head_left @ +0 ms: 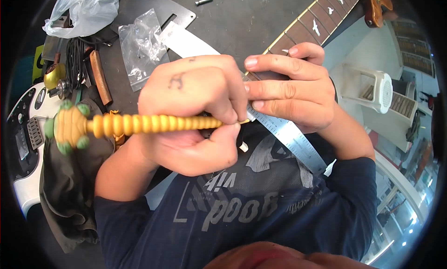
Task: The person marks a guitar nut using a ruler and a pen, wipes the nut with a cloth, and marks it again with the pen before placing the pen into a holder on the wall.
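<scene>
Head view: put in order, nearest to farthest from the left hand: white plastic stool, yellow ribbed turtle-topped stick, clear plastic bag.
1. Yellow ribbed turtle-topped stick, in the left hand's grip.
2. Clear plastic bag, just beyond that hand.
3. White plastic stool, far right.

Guitar [27, 189] left — fretboard [305, 29] and stool [384, 91] right.

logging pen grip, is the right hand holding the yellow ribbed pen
No, the left hand holds the yellow ribbed pen.
</scene>
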`<state>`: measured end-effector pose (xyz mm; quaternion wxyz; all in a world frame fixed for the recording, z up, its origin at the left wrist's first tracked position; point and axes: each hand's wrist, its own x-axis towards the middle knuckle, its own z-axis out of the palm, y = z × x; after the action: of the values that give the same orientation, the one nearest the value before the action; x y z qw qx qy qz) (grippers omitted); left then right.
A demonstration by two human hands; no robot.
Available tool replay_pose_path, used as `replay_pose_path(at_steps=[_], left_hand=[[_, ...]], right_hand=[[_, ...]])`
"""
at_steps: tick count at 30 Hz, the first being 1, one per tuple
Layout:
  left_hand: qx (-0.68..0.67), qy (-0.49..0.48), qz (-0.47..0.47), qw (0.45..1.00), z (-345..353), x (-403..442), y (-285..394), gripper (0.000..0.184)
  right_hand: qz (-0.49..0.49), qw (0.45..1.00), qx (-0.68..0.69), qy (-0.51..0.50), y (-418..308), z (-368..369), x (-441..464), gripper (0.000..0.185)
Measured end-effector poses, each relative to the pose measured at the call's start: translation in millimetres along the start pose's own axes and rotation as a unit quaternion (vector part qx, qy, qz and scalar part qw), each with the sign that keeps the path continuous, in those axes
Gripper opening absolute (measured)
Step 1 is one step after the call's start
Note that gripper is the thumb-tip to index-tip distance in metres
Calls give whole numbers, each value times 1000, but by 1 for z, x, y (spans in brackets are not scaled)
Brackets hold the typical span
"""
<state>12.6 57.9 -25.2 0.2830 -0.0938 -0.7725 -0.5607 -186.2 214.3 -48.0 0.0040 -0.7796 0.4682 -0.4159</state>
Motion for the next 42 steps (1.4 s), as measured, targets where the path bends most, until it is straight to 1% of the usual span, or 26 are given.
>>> replay_pose_path(at_steps=[1, 4, 5, 6, 11, 17, 20, 22, 24, 25, 28, 33, 42], left_hand=[[-24, -3, -33, 999, -4, -1, 3, 19], [-73, 71, -111, 988, -8, -8, 7, 19], [-63, 45, -110, 991, -16, -7, 5, 19], [-80, 63, -126, 987, -17, -8, 4, 19], [-67, 18, -100, 993, -23, -9, -7, 19], [-72, 13, -105, 992, -21, -9, -8, 18], [-80, 50, -91, 991, -21, -7, -5, 18], [-90, 83, -109, 986, -22, -1, 3, 17], [-77, 64, -81, 992, -28, 5, 3, 17], [-57, 30, -43, 997, -33, 9, -5, 17], [-48, -9, -3, 999, -36, 13, -14, 16], [-61, -22, -18, 998, -32, 8, -20, 16], [-16, -26, 5, 1000, -30, 8, -20, 18]], right_hand=[[0, 1000, 2, 2, 0, 0, 0, 8], [0, 1000, 0, 3, 0, 0, -1, 8], [0, 1000, -4, 3, -1, 1, -1, 8], [0, 1000, -8, 3, -1, 2, 0, 8], [8, 1000, -5, -9, -2, 1, 1, 9], [9, 1000, -4, -7, -1, 2, 0, 9], [10, 1000, -5, -10, -2, 1, 0, 9], [11, 1000, -5, -15, -1, 0, 0, 9], [15, 1000, -2, -22, -1, 0, 0, 8], [12, 1000, 1, -23, 0, 0, 0, 7], [9, 1000, 1, -23, 2, 0, 0, 6], [18, 1000, 4, -17, -1, 3, -1, 7], [20, 1000, 5, -16, -2, 4, -2, 10]])
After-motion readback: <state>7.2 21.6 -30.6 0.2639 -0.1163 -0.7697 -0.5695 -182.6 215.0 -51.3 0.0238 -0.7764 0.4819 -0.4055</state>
